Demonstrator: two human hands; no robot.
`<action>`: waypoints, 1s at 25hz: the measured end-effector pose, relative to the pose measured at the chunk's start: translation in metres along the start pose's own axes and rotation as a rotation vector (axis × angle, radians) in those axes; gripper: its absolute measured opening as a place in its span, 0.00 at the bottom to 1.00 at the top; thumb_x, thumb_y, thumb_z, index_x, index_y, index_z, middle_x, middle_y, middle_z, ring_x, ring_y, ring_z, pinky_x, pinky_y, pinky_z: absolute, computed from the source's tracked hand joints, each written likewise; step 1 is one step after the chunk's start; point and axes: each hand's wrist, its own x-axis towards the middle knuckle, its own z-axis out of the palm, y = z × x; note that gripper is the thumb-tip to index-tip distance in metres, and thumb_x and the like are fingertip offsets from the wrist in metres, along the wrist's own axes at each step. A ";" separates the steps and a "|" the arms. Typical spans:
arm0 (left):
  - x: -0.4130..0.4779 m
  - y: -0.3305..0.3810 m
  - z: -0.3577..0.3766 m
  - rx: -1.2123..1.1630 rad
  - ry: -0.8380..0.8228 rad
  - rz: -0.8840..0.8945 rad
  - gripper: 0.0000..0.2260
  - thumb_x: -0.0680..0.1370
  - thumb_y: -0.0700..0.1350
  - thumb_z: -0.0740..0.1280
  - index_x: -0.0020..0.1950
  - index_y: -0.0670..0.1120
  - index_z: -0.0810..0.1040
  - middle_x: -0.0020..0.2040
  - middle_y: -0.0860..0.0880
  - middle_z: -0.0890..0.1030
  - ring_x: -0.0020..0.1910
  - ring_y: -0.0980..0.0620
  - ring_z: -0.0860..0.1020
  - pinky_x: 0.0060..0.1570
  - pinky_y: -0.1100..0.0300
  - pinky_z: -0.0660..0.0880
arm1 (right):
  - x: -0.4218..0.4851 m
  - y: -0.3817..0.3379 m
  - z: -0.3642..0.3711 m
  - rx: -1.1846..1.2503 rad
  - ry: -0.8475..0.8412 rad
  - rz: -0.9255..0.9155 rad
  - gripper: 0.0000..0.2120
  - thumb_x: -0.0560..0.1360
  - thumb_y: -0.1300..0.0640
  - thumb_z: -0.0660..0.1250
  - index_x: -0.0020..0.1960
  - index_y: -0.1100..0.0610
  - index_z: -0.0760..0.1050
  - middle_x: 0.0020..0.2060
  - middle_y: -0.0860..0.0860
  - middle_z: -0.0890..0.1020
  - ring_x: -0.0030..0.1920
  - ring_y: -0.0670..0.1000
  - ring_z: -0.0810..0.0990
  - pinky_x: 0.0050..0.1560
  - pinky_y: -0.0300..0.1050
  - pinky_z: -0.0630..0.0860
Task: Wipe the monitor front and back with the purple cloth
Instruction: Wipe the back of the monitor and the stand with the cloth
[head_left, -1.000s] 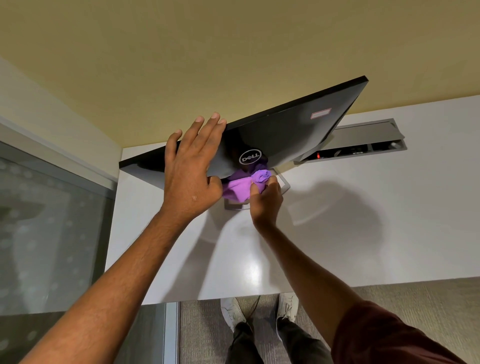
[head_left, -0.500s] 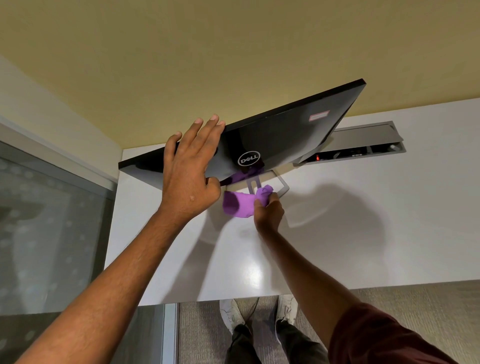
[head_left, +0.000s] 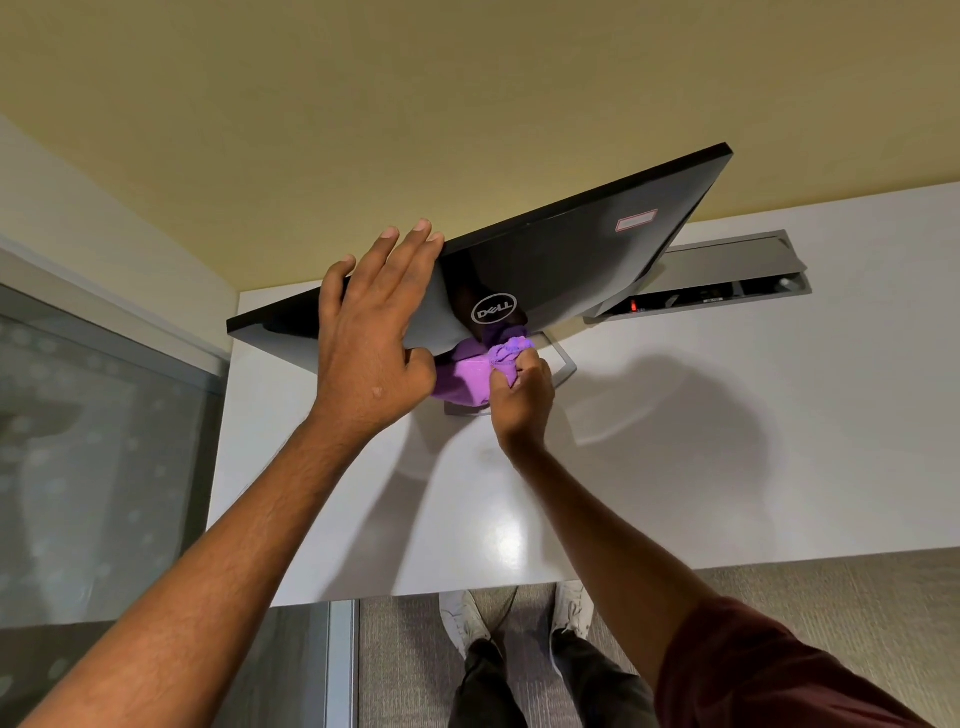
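Since half a second ago the right hand (head_left: 522, 397) has brought the purple cloth (head_left: 467, 382) back up against the lower edge of the Dell monitor (head_left: 571, 254), just below its logo (head_left: 493, 309). Its fingers (head_left: 501, 378) are curled tight round the bunched cloth, which hangs under the monitor over the grey stand base (head_left: 567, 366). The left hand (head_left: 371, 343) lies flat on the monitor's glossy black back, fingers straight and close together, tips at the top edge, thumb at the lower edge beside the cloth. With its back turned up, the monitor leans over the white counter (head_left: 701, 467). Behind the monitor's right end an open cable hatch (head_left: 727, 262) is set in the counter. A pink sticker (head_left: 637, 220) sits near the monitor's upper right corner
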 end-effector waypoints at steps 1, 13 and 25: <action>0.000 -0.001 0.000 -0.004 0.000 -0.001 0.49 0.62 0.41 0.64 0.85 0.52 0.59 0.86 0.55 0.58 0.86 0.52 0.54 0.81 0.44 0.52 | 0.000 0.003 0.000 -0.026 -0.012 -0.016 0.12 0.77 0.65 0.70 0.60 0.65 0.79 0.56 0.62 0.82 0.59 0.63 0.80 0.63 0.51 0.76; 0.001 -0.003 -0.002 -0.020 -0.018 0.000 0.48 0.64 0.40 0.65 0.86 0.52 0.58 0.86 0.55 0.57 0.86 0.52 0.54 0.81 0.45 0.52 | -0.018 0.049 -0.012 0.167 -0.135 0.288 0.14 0.78 0.68 0.69 0.62 0.59 0.83 0.50 0.51 0.85 0.52 0.51 0.83 0.53 0.35 0.76; -0.019 -0.049 -0.034 -0.277 -0.092 -0.015 0.39 0.71 0.39 0.61 0.84 0.53 0.63 0.84 0.53 0.63 0.85 0.55 0.56 0.83 0.53 0.54 | -0.010 0.001 0.014 0.017 -0.109 0.020 0.01 0.72 0.61 0.67 0.44 0.58 0.76 0.44 0.55 0.85 0.46 0.58 0.81 0.45 0.43 0.74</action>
